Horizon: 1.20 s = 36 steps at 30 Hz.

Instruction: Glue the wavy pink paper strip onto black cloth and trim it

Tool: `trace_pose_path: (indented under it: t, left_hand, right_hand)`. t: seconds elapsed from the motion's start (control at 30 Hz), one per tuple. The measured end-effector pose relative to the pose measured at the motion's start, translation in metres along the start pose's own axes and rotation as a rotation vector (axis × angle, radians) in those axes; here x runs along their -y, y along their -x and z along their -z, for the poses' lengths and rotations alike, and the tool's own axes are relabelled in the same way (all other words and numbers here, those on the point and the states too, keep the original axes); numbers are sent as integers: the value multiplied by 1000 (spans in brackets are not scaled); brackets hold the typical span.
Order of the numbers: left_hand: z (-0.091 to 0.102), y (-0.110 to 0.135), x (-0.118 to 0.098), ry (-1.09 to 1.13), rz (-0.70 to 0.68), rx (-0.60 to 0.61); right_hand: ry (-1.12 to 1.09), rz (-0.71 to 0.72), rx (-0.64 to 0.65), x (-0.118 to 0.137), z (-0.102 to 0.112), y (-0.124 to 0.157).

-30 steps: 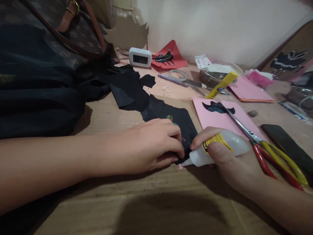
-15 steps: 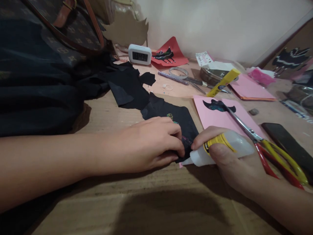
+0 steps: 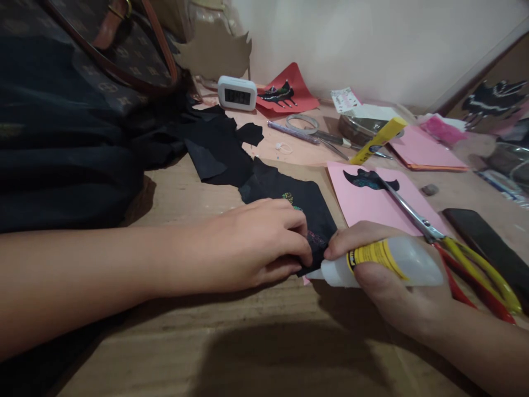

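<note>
My left hand [image 3: 268,242] lies over a piece of black cloth [image 3: 303,193] with glittery coloured marks, its curled fingers gripping the near edge. In my right hand [image 3: 384,281] is a clear squeeze glue bottle [image 3: 417,262] with a yellow label, tipped on its side. Its white nozzle points left and meets the cloth's near corner, close to my left fingertips. A small bit of pink paper [image 3: 306,280] shows under the nozzle tip. The cloth under my left palm is hidden.
Cardboard [image 3: 173,336] covers the near work surface. Right of the cloth, scissors [image 3: 430,229] rest on pink paper [image 3: 359,207] beside a black cut-out. A dark phone [image 3: 483,245], yellow glue stick [image 3: 378,140], white digital clock [image 3: 237,94] and black cloth scraps [image 3: 219,146] lie around.
My right hand and the glue bottle have shifted slightly right and down, and the bottle lies more level. The left hand keeps its place on the cloth.
</note>
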<state>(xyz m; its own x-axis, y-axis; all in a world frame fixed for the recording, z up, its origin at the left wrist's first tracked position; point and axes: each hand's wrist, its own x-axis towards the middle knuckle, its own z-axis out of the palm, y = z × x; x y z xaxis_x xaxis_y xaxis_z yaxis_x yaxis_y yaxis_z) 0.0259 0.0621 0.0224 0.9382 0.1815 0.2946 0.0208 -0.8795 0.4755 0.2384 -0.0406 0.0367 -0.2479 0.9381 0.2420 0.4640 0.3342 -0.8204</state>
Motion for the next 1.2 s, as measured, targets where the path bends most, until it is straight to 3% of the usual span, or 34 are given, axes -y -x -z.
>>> trace_pose_path:
  t: [0.83, 1.2]
  left_hand:
    - [1, -1, -2, -7, 16, 18]
    - [1, -1, -1, -8, 23, 14]
  right_hand:
    - [4, 22, 29, 3, 0, 0]
    - [55, 15, -28, 7, 3, -1]
